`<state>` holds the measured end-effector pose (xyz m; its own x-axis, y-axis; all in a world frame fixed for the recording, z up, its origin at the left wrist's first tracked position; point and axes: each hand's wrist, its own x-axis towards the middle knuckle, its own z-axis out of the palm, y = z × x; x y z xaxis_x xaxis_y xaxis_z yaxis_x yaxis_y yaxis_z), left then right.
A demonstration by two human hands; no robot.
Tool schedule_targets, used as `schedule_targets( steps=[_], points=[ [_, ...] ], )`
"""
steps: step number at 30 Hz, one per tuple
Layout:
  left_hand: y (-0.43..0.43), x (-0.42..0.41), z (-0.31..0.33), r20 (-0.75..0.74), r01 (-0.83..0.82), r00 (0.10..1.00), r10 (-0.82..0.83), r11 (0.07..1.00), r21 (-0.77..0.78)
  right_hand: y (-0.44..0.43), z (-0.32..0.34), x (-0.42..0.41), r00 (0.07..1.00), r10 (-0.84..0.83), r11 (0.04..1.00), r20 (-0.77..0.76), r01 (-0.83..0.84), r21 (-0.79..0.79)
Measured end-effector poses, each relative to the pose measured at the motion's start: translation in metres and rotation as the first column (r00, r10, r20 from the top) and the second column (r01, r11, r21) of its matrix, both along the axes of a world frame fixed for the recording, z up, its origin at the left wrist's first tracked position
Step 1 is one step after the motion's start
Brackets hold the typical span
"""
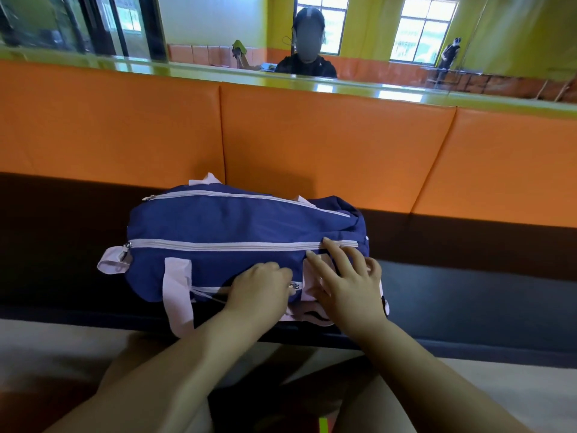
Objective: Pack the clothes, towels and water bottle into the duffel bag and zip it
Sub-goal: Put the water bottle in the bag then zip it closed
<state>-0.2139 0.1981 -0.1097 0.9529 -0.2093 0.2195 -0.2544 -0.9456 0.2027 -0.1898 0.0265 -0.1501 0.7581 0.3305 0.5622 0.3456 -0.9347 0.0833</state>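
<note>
A navy duffel bag (218, 223) with pale pink straps and white zippers lies on a dark bench. Its two long top zippers look shut from end to end. My left hand (259, 289) rests on the bag's near side with fingers pinched on a small metal zipper pull (294, 286) of the front pocket. My right hand (346, 276) lies flat with fingers spread on the bag's right end, fingertips touching the long middle zipper. No clothes, towels or bottle show outside the bag.
The dark bench (468, 292) runs left to right, backed by orange padding (327, 145). Above it a mirror reflects a person (307, 48) and yellow walls. Pale floor (437, 370) and my knees lie below the bench edge.
</note>
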Motion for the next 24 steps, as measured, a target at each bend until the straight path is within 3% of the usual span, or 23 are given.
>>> schedule_targets(
  steps=[6, 10, 19, 24],
  points=[
    [0.047, -0.014, -0.009, 0.003, -0.11, 0.994, 0.11, 0.991, -0.071, 0.003, -0.002, -0.003, 0.997, -0.033, 0.999, 0.068, 0.033, 0.0],
    [0.086, -0.022, -0.009, -0.001, -0.195, 0.981, 0.195, 0.98, 0.028, 0.002, -0.004, -0.004, 0.996, -0.038, 0.999, 0.078, 0.036, 0.031],
    [0.133, -0.018, -0.019, 0.313, -0.106, 0.942, 0.117, 0.993, -0.053, 0.0, 0.002, -0.006, 0.998, -0.047, 0.999, 0.039, 0.047, 0.005],
    [0.125, -0.013, -0.022, 0.555, 0.007, 0.824, -0.108, 0.983, 0.181, 0.002, 0.005, -0.005, 0.999, -0.03, 1.0, -0.015, 0.03, 0.008]
  ],
)
